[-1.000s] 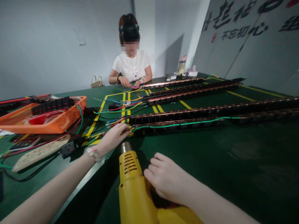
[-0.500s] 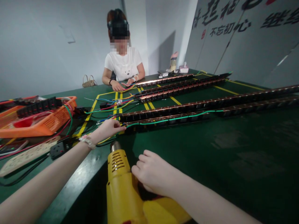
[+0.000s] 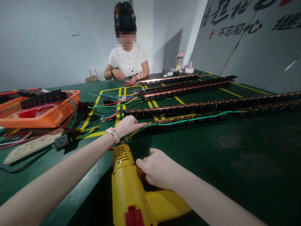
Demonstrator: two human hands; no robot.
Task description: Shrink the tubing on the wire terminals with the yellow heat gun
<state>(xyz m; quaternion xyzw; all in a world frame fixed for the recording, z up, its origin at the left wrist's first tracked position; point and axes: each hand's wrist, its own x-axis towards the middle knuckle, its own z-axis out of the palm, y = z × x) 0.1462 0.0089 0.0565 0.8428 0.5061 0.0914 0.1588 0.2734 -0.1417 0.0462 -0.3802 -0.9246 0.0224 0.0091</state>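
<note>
presses the left hand (image 3: 129,125) flat, fingers together and stretched toward the right, onto the left end of the nearest socket strip (image 3: 199,118), right where the coloured wire ends (image 3: 110,116) gather. grips the yellow heat gun (image 3: 127,185) with the right hand (image 3: 160,169), fingers curled shut around its body, near the front edge of the green table (image 3: 235,157). points the nozzle toward the far side, just behind the left wrist, so hides its tip.

looks partway along, judging by the layout: green wire (image 3: 211,115) already laid along the near strip, wire ends lined up under the palm, gun in hand but apart from the wires. cannot tell whether any joint has had heat. shows more strips farther off, an orange basket (image 3: 54,116) at far left, and a co-worker (image 3: 128,62) seated at the far end, hands on wires there.

reads "不忘初心" in dark characters on the right wall (image 3: 235,29); above it only larger characters, cut off. finds no legible brand on the gun, just a red patch (image 3: 131,216) near its back.
</note>
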